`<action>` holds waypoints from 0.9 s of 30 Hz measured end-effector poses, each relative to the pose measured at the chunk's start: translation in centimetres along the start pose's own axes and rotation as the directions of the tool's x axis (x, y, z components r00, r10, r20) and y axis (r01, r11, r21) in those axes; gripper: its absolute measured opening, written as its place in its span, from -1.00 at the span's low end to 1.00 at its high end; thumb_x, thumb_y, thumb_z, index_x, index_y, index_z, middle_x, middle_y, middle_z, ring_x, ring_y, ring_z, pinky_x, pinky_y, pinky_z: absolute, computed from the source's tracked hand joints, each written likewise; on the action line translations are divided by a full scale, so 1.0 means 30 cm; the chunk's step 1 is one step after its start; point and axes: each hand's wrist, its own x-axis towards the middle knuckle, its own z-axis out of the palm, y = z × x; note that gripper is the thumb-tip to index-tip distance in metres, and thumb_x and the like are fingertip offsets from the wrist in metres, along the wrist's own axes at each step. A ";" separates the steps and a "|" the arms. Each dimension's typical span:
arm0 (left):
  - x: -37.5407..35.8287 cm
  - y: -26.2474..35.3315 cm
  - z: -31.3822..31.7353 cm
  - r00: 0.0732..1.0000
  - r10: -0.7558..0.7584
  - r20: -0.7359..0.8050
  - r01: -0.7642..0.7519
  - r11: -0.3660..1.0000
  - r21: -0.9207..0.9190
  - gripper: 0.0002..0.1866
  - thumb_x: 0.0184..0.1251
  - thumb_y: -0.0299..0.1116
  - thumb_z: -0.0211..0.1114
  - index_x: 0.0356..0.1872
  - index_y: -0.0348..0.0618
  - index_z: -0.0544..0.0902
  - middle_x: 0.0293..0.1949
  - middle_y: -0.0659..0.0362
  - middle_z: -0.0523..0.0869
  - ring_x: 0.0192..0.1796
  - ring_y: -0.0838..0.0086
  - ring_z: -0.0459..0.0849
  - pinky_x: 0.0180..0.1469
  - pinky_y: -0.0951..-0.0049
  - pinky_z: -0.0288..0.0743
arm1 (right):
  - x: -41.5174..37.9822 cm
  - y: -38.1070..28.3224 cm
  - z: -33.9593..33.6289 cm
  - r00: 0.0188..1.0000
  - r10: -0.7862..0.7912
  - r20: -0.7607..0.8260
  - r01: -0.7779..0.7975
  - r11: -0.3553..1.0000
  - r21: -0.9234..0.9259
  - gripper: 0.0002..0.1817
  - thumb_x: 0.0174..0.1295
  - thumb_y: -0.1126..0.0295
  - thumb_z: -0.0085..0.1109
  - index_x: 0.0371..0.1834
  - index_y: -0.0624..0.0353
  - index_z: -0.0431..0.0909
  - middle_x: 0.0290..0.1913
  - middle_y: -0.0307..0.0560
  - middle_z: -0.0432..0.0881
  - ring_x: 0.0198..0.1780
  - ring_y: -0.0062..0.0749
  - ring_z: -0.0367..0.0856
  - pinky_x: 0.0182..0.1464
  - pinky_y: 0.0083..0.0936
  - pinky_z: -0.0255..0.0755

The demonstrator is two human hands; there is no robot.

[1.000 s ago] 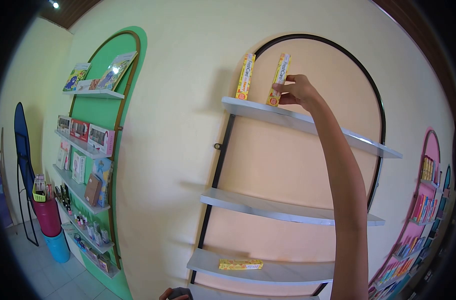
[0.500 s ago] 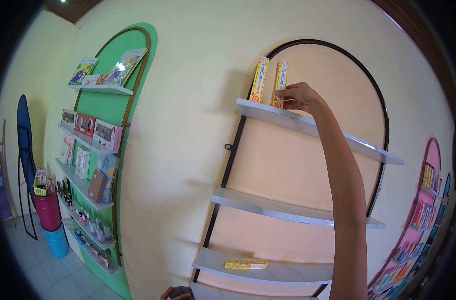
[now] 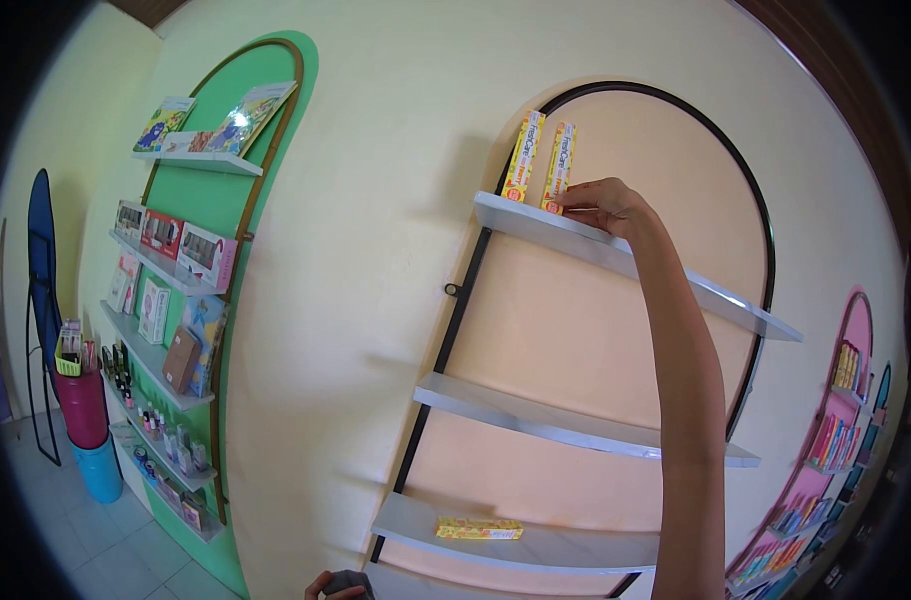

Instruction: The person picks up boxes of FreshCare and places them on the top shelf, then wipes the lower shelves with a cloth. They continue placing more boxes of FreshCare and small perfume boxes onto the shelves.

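My right hand [image 3: 606, 206] reaches up to the top shelf, its fingers closed at the lower right edge of a yellow FreshCare box [image 3: 560, 165]. That slim box stands upright on the shelf. A second upright FreshCare box [image 3: 523, 155] is just left of it, with a narrow gap between them. Low in the view, my left hand [image 3: 319, 586] is partly cut off by the bottom edge. Its fingers are wrapped round a dark grey rounded object [image 3: 350, 582] whose kind I cannot make out.
A similar yellow box [image 3: 479, 528] lies flat on a lower shelf [image 3: 576, 546]. The middle shelf [image 3: 536, 413] juts from the wall. To the left, a green arched display [image 3: 201, 190] carries books, boxes and bottles. A pink arched display [image 3: 821, 430] is far right.
My right hand has slid slightly down the box, so more of its front shows. The box sits a little closer to its neighbour. The camera view has shifted slightly.
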 end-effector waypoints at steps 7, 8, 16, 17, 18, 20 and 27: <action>0.004 -0.013 -0.004 1.000 -0.014 0.005 0.014 1.000 0.027 -0.43 0.15 -0.35 0.15 0.16 -0.37 0.19 -0.12 0.03 0.59 -0.01 0.40 0.49 0.11 0.46 0.29 | 0.017 0.003 0.031 1.000 0.004 -0.008 -0.004 1.000 0.006 -0.75 -0.18 0.64 0.30 -0.37 0.47 0.54 -0.34 0.11 0.59 -0.40 -0.35 0.62 -0.30 -0.69 0.59; 0.004 -0.014 -0.004 1.000 -0.016 0.005 0.016 1.000 0.026 -0.43 0.15 -0.35 0.15 0.16 -0.37 0.19 -0.12 0.03 0.59 -0.01 0.40 0.49 0.11 0.46 0.29 | 0.018 0.003 0.032 1.000 -0.002 -0.006 0.002 1.000 0.014 -0.75 -0.18 0.64 0.30 -0.37 0.47 0.54 -0.35 0.11 0.58 -0.41 -0.35 0.62 -0.31 -0.69 0.59; 0.001 -0.027 0.001 1.000 -0.026 0.010 0.026 1.000 0.014 -0.41 0.14 -0.32 0.17 0.16 -0.36 0.19 -0.13 0.02 0.59 -0.04 0.42 0.50 0.09 0.46 0.31 | 0.005 -0.004 0.042 1.000 -0.011 -0.015 0.011 0.999 0.045 -0.76 -0.17 0.64 0.30 -0.37 0.47 0.54 -0.34 0.12 0.58 -0.41 -0.35 0.62 -0.31 -0.66 0.60; 0.002 -0.031 0.000 1.000 -0.027 0.010 0.027 1.000 0.014 -0.41 0.14 -0.32 0.17 0.16 -0.36 0.19 -0.13 0.02 0.59 -0.04 0.42 0.50 0.09 0.46 0.31 | 0.005 -0.006 0.042 1.000 -0.009 -0.008 0.010 0.999 0.048 -0.76 -0.17 0.64 0.29 -0.36 0.47 0.54 -0.34 0.12 0.59 -0.40 -0.35 0.62 -0.31 -0.66 0.59; 0.003 -0.038 -0.005 1.000 -0.020 0.016 0.020 1.000 0.019 -0.41 0.14 -0.32 0.17 0.16 -0.35 0.19 -0.13 0.02 0.59 -0.05 0.42 0.50 0.08 0.46 0.31 | 0.003 -0.008 0.042 1.000 -0.007 -0.002 0.007 0.999 0.052 -0.76 -0.16 0.64 0.29 -0.36 0.47 0.54 -0.34 0.13 0.59 -0.40 -0.34 0.62 -0.30 -0.66 0.59; 0.001 -0.040 -0.006 1.000 -0.015 0.022 0.015 1.000 0.025 -0.42 0.14 -0.33 0.17 0.16 -0.35 0.20 -0.13 0.02 0.59 -0.05 0.42 0.51 0.08 0.46 0.31 | 0.000 -0.012 0.044 1.000 -0.001 -0.005 0.001 0.999 0.039 -0.76 -0.16 0.64 0.29 -0.36 0.47 0.54 -0.33 0.13 0.59 -0.39 -0.34 0.63 -0.30 -0.67 0.59; -0.002 -0.033 -0.001 1.000 -0.010 0.014 0.009 1.000 0.030 -0.42 0.15 -0.31 0.16 0.16 -0.33 0.20 -0.14 0.01 0.60 -0.08 0.43 0.52 0.03 0.48 0.36 | 0.006 -0.012 0.045 1.000 0.008 -0.018 -0.007 1.000 0.016 -0.74 -0.17 0.63 0.29 -0.35 0.47 0.53 -0.33 0.13 0.59 -0.38 -0.32 0.62 -0.32 -0.65 0.58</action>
